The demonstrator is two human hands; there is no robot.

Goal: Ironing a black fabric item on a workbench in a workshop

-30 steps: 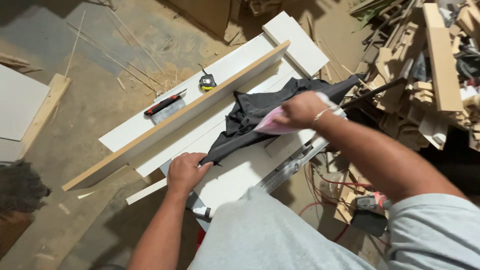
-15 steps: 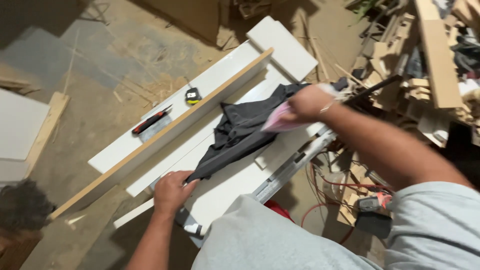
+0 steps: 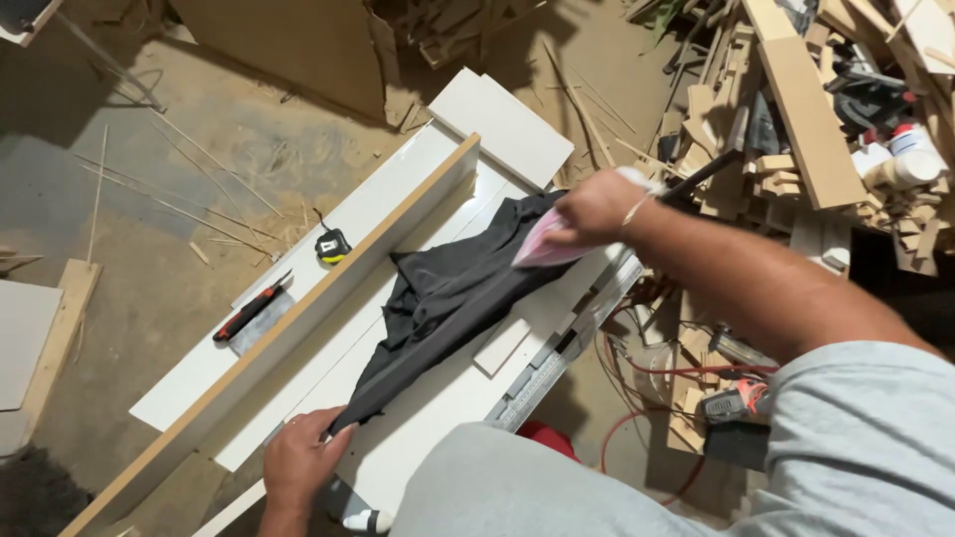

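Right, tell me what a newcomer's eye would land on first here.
First the dark cloth, draped diagonally over the white boards at the centre. The left hand pins its lower end while the right hand grips its upper end with something pink. Next comes the heap of wood offcuts at upper right, then the tape measure and red-handled knife on the left board.

Black cloth (image 3: pixel 448 308), white boards (image 3: pixel 398 199)
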